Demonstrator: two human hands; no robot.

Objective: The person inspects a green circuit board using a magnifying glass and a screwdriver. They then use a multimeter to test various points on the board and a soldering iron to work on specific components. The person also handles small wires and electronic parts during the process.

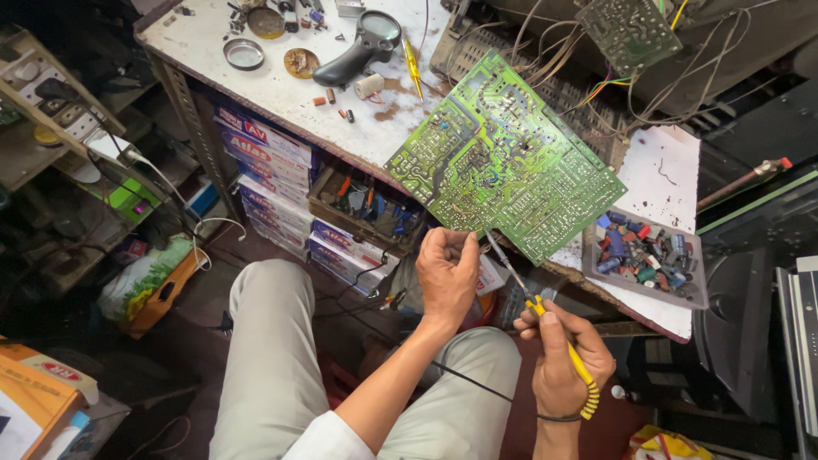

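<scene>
Left hand (446,271) pinches the lower edge of a green circuit board (504,158) above the table (281,94); right hand (561,362), fingers closed, grips a yellow-handled soldering iron (545,317).

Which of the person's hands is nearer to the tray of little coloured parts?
Right. The right hand, holding the yellow soldering iron, sits just below-left of the tray; the left hand is farther left, pinching the green circuit board.

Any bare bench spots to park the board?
Bare white top between the round tin lid and magnifier, down toward the edge. Another white patch right of the circuit board, above the parts tray. Crowded along the bench's back edge and around the wires.
</scene>
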